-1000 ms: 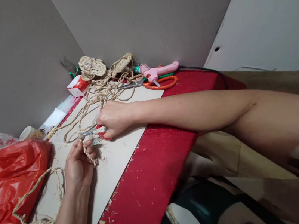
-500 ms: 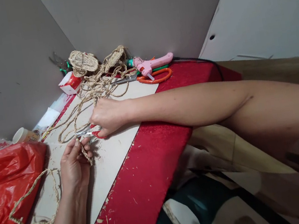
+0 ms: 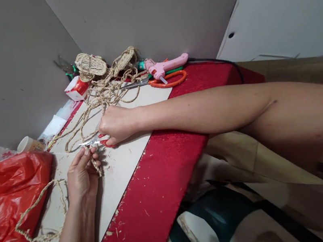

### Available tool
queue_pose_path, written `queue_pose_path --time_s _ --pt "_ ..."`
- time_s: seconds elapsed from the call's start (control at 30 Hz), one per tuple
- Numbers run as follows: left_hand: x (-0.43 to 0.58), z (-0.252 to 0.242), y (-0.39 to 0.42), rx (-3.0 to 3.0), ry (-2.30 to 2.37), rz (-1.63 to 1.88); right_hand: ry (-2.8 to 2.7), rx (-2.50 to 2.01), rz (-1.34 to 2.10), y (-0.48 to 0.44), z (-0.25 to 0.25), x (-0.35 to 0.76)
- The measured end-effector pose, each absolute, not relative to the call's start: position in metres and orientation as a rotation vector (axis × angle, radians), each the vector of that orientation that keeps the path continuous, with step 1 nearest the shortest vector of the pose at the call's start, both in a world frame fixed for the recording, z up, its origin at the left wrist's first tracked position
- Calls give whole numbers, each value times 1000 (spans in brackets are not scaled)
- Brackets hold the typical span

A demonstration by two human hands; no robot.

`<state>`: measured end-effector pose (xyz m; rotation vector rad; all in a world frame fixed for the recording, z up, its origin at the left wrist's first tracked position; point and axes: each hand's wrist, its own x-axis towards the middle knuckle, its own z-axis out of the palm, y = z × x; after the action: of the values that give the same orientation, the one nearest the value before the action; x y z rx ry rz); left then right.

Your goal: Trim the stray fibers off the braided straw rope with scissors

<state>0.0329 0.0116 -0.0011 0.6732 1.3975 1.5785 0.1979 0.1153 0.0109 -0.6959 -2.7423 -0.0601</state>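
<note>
Straw rope (image 3: 104,91) lies in loose loops over the far half of the work surface, with one strand trailing down the near left side. Under everything, a red cloth (image 3: 164,177) covers the table, littered with straw bits. On it rests a white board (image 3: 120,172), where both hands work. A crumpled red plastic bag (image 3: 7,194) sits at the left edge, touching the board.

The right hand (image 3: 117,124) rests on the board, fingers curled closed over the red handles of the small scissors (image 3: 95,141). Their blades point left, toward the other hand's fingertips; I cannot tell how far they are parted. The left hand (image 3: 81,176) lies just below them, its thumb and fingertips pinched shut on a short braided rope end (image 3: 96,166) that hangs down from the fingers onto the board.

At the far wall, a pink glue gun (image 3: 165,65) lies on top of orange scissors (image 3: 170,80). Woven soles (image 3: 91,64) lean beside them above the tangle. A red-and-white box (image 3: 76,88) stands just left of the rope, and a small cup (image 3: 28,144) lies near the bag.
</note>
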Motion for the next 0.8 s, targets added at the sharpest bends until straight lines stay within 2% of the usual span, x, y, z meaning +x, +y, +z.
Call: queue_pose_path --time_s 0.53,0.67,0.8 --pt "32 1 11 689 1421 1550 -2751 -663 -68 116 16 202" --pt "31 2 10 712 1398 1526 -2667 -696 113 120 15 201" --pt "31 4 9 714 1339 1487 -2444 -817 488 129 16 200"
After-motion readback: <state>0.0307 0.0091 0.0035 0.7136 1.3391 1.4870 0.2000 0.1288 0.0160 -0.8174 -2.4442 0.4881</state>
